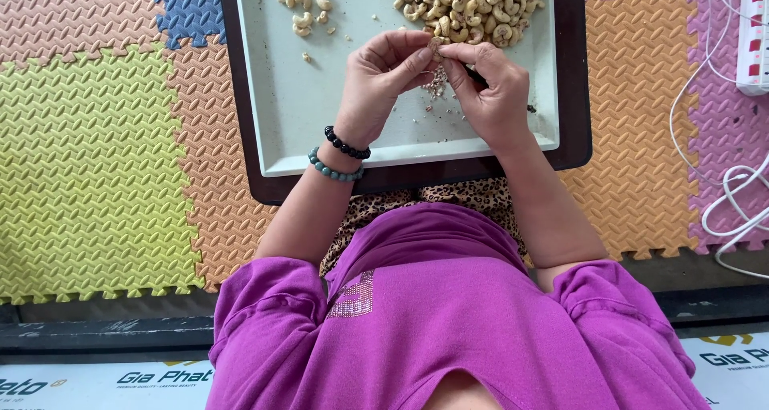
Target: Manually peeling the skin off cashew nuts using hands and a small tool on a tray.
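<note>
- Your left hand (pixel 380 78) and right hand (pixel 489 86) meet fingertip to fingertip over the pale tray (pixel 280 122), both pinching one cashew nut (pixel 435 46).
- Skin flakes (pixel 436 82) lie just below your fingers.
- The big cashew pile (pixel 469 10) sits just beyond; a smaller heap (pixel 303 14) lies far left.

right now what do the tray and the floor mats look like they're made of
Tray: probably plastic, pale grey-white, smooth matte, with a moulded raised rim. Floor mats: most likely soft foam, in coloured tiles with embossed leaf texture and jigsaw edges that interlock.
</note>
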